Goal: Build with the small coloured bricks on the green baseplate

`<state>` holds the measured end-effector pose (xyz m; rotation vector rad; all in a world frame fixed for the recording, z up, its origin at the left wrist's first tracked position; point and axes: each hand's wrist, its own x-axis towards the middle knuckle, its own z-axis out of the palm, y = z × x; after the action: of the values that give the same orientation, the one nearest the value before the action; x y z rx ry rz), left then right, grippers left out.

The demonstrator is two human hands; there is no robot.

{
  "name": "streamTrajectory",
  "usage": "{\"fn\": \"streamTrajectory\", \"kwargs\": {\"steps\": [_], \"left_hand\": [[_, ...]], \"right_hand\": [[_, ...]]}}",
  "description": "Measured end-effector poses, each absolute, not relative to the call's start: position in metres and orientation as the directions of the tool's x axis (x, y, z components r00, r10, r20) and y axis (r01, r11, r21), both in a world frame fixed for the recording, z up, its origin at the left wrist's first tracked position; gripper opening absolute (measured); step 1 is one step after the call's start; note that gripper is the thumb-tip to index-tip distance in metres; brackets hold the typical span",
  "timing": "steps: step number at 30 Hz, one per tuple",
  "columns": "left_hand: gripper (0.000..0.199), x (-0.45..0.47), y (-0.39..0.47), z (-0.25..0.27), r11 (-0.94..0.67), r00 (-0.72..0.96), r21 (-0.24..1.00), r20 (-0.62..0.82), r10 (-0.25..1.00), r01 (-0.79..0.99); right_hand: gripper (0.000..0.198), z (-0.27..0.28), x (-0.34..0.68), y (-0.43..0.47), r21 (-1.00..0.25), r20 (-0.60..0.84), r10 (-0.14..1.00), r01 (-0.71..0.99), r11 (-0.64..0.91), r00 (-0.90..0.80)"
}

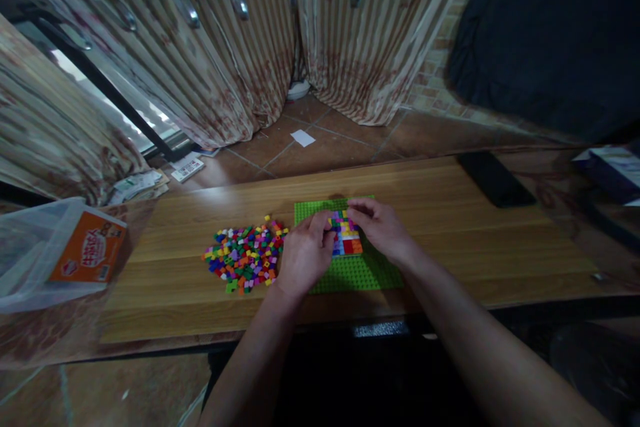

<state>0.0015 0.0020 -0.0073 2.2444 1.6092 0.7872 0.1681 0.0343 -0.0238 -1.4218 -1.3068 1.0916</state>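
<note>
A patch of small building bricks [350, 245] in many colours sits on a green studded baseplate [367, 275]. My left hand [306, 250] is at the patch's left side, thumb and fingers closed together; whatever may be in the pinch is hidden. At the upper right of the patch, my right hand [383, 230] has its thumb and fingertips drawn in against the bricks, and I cannot make out what they grip. Left of the baseplate lies a heap of loose bricks [245, 257], close to my left wrist.
The wooden tabletop [450, 247] bears a black phone [495, 178] at the far right. A clear plastic tub [30, 253] with an orange label stands off its left end. Curtains [250, 67] hang behind, and a white paper [303, 138] lies on the tiled floor.
</note>
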Motion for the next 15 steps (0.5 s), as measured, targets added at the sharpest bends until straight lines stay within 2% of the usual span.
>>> {"fn": "streamTrajectory", "kwargs": {"steps": [7,12,15], "left_hand": [[0.031,0.0031,0.0018,-0.0083,-0.369,0.248,0.475,0.299,0.921,0.799],[0.033,0.0044,0.0011,-0.0093,-0.35,0.229,0.467,0.295,0.928,0.812],[0.035,0.0048,0.0006,-0.0093,-0.359,0.229,0.472,0.31,0.923,0.805]], "right_hand": [[0.024,-0.0246,0.1688,0.035,-0.976,-0.051,0.998,0.211,-0.059,0.046],[0.027,-0.0218,0.1678,0.0325,-0.956,0.007,1.0,0.293,0.006,0.005],[0.033,-0.0189,0.1644,0.0292,-0.945,-0.009,1.0,0.328,0.0,-0.025]]}}
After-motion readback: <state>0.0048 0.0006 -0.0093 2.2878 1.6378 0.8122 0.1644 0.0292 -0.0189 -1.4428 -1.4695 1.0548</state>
